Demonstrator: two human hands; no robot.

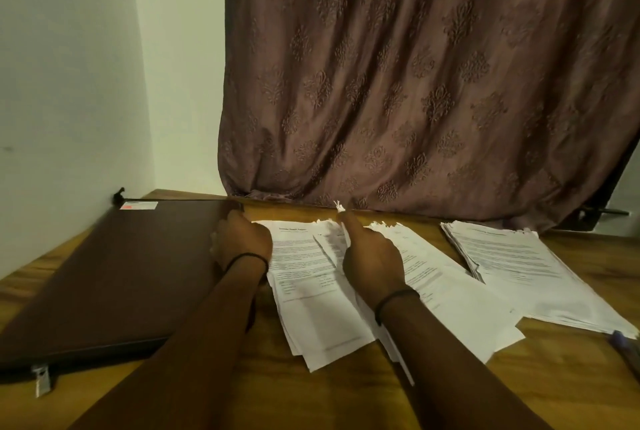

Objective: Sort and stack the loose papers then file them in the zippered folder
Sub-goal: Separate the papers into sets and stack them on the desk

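The left hand (242, 242) curls its fingers at the messy white paper pile (311, 308), grip hidden; the right hand (372, 263) presses one straight finger down. Uneven sheets might slip and crumple.

Two arms, both forearms bare right down to the bottom edge of the view, with no fabric over them. Left hand (242, 239) and right hand (372, 263) are uncovered too. Only worn items are the wristbands, one thin black band per wrist. The left wristband (247, 258) is a narrow dark cord, plain, arcing across the back of the wrist just below the hand. The right wristband (394, 298) is the same kind of slim black cord and sits at the same spot. It looks slightly thicker at its lower end — knot or bead, can't tell. Light is dim, so nails and finer marks on the fingers aren't readable.
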